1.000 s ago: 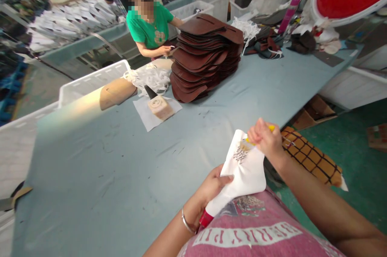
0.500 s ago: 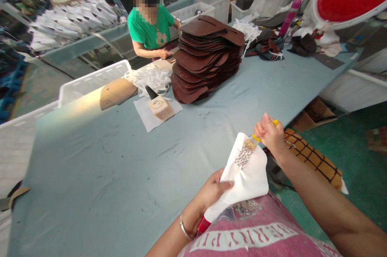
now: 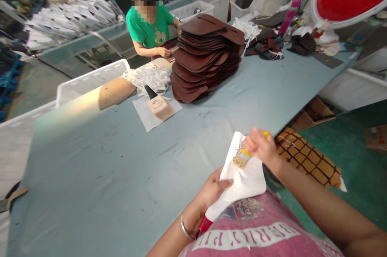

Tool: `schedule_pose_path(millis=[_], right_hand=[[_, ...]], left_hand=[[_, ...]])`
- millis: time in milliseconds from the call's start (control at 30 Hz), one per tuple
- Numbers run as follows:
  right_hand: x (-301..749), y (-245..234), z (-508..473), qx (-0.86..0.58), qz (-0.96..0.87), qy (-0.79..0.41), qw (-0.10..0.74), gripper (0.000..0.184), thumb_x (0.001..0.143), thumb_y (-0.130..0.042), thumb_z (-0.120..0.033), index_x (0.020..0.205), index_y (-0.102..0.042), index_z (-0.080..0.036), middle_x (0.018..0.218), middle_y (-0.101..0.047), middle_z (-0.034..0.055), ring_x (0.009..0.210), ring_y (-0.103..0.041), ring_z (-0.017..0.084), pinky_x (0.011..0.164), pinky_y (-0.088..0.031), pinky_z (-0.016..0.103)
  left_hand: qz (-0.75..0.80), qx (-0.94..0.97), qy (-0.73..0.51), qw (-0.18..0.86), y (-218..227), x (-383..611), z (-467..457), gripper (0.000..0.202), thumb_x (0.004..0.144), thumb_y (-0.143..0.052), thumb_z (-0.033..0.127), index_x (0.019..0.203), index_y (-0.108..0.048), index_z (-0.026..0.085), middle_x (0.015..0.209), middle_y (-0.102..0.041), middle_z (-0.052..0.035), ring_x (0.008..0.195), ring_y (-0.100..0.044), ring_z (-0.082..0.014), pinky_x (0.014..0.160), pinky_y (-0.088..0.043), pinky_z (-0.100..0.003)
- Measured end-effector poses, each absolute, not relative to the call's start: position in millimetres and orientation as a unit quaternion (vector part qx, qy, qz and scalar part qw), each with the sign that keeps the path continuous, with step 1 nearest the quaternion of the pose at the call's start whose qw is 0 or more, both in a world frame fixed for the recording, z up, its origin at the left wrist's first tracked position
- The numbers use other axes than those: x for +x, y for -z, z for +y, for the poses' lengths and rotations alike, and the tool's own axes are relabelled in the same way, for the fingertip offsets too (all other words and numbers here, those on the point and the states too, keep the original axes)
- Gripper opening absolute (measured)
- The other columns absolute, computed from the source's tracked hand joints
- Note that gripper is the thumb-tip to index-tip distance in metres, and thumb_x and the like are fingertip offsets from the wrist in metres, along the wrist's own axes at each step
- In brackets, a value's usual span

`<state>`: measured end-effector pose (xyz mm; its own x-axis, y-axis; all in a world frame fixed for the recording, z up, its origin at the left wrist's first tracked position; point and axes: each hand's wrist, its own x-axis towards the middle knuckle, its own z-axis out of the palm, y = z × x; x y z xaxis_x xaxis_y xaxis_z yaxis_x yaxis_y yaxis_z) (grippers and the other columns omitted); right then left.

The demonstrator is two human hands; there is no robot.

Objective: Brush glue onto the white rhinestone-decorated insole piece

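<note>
One grey-blue table [image 3: 121, 160], long, bearing a tall stack of brown leather pieces [image 3: 205, 57] at its far end, where a person in a green top [image 3: 148, 27] works. One white piece [image 3: 244, 176], held above the near table edge; only a small patch near its top looks brushed, the rest bare. Left hand [image 3: 211, 192]: fingers pinched on the piece's lower edge. Right hand [image 3: 260, 148]: fingers closed round a yellow-handled brush [image 3: 246, 155], bristles touching the piece.

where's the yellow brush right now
In the head view, lower right: the yellow brush is in the right hand, its bristles on the white piece that the left hand holds.
</note>
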<state>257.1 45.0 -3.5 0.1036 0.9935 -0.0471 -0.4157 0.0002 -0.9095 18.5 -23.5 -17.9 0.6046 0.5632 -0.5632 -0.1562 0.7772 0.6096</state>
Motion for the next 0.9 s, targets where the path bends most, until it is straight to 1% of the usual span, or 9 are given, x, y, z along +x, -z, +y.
schedule_pose_path(millis=[133, 200, 267, 400, 533, 633, 700, 800, 900], right_hand=[[250.6, -12.6, 36.9, -0.434, -0.349, -0.482, 0.676, 0.061, 0.091, -0.065, -0.058, 0.053, -0.033, -0.023, 0.045, -0.024, -0.0075, 0.040, -0.024, 0.008, 0.043, -0.020, 0.027], [242.7, -16.2, 31.1, -0.402, -0.375, -0.537, 0.640, 0.057, 0.092, -0.064, -0.059, 0.054, -0.040, -0.023, 0.046, -0.032, -0.0056, 0.041, -0.030, 0.010, 0.044, -0.027, 0.029], [239.7, -14.8, 30.3, -0.402, -0.380, -0.583, 0.595, 0.059, 0.088, -0.068, -0.062, 0.053, -0.040, -0.024, 0.045, -0.032, -0.0056, 0.040, -0.030, 0.010, 0.042, -0.025, 0.029], [246.8, -10.4, 37.3, -0.446, -0.330, -0.490, 0.673, 0.062, 0.089, -0.066, -0.062, 0.053, -0.033, -0.023, 0.044, -0.023, -0.0082, 0.039, -0.020, 0.008, 0.041, -0.018, 0.028], [246.6, -9.0, 38.6, -0.396, -0.353, -0.593, 0.606, 0.062, 0.090, -0.061, -0.066, 0.053, -0.034, -0.024, 0.043, -0.026, -0.0074, 0.038, -0.024, 0.009, 0.041, -0.024, 0.028], [248.7, -6.2, 40.7, -0.467, -0.325, -0.521, 0.636, 0.067, 0.088, -0.063, -0.069, 0.051, -0.030, -0.023, 0.041, -0.021, -0.0089, 0.036, -0.018, 0.007, 0.038, -0.016, 0.027], [249.0, -4.3, 40.1, -0.463, -0.335, -0.491, 0.657, 0.065, 0.088, -0.063, -0.068, 0.052, -0.033, -0.024, 0.041, -0.023, -0.0083, 0.037, -0.020, 0.008, 0.038, -0.019, 0.027], [245.9, -3.1, 38.1, -0.400, -0.370, -0.565, 0.619, 0.061, 0.087, -0.066, -0.066, 0.052, -0.038, -0.024, 0.041, -0.030, -0.0066, 0.036, -0.027, 0.009, 0.039, -0.028, 0.029], [245.5, -8.3, 39.9, -0.442, -0.341, -0.538, 0.632, 0.064, 0.085, -0.070, -0.063, 0.051, -0.033, -0.023, 0.040, -0.024, -0.0084, 0.035, -0.022, 0.008, 0.038, -0.020, 0.027]], left_hand=[[0.383, 0.255, -0.198, 0.866, 26.1, 16.5, -25.0, 0.061, 0.062, -0.087, 0.038, 0.116, -0.070, 0.013, 0.096, -0.076, -0.0090, 0.080, -0.067, -0.0214, 0.072, -0.050, -0.027], [0.395, 0.255, -0.210, 0.857, 30.2, 16.1, -25.4, 0.059, 0.062, -0.087, 0.037, 0.113, -0.071, 0.013, 0.093, -0.075, -0.0077, 0.076, -0.066, -0.0201, 0.071, -0.050, -0.027], [0.401, 0.254, -0.210, 0.855, 33.1, 15.6, -25.8, 0.059, 0.060, -0.088, 0.037, 0.111, -0.071, 0.012, 0.090, -0.075, -0.0070, 0.073, -0.066, -0.0193, 0.068, -0.049, -0.027], [0.398, 0.253, -0.203, 0.858, 30.8, 15.4, -26.2, 0.060, 0.060, -0.089, 0.038, 0.112, -0.070, 0.013, 0.092, -0.075, -0.0080, 0.076, -0.066, -0.0202, 0.068, -0.050, -0.026], [0.407, 0.251, -0.213, 0.852, 20.6, 17.1, -26.0, 0.053, 0.061, -0.087, 0.034, 0.108, -0.071, 0.013, 0.085, -0.075, -0.0057, 0.067, -0.063, -0.0166, 0.065, -0.049, -0.025], [0.395, 0.244, -0.199, 0.863, 17.4, 17.7, -25.9, 0.056, 0.063, -0.085, 0.032, 0.114, -0.070, 0.014, 0.089, -0.075, -0.0062, 0.070, -0.064, -0.0172, 0.066, -0.049, -0.025], [0.409, 0.249, -0.198, 0.855, 18.3, 17.9, -25.1, 0.055, 0.063, -0.085, 0.032, 0.113, -0.071, 0.014, 0.089, -0.076, -0.0061, 0.070, -0.064, -0.0176, 0.065, -0.049, -0.025], [0.420, 0.257, -0.200, 0.847, 20.2, 17.7, -23.6, 0.053, 0.063, -0.084, 0.031, 0.111, -0.072, 0.013, 0.089, -0.075, -0.0059, 0.070, -0.064, -0.0176, 0.065, -0.048, -0.025], [0.406, 0.260, -0.182, 0.857, 20.1, 16.6, -23.0, 0.055, 0.063, -0.085, 0.032, 0.113, -0.071, 0.013, 0.090, -0.075, -0.0063, 0.069, -0.063, -0.0170, 0.065, -0.047, -0.025]])
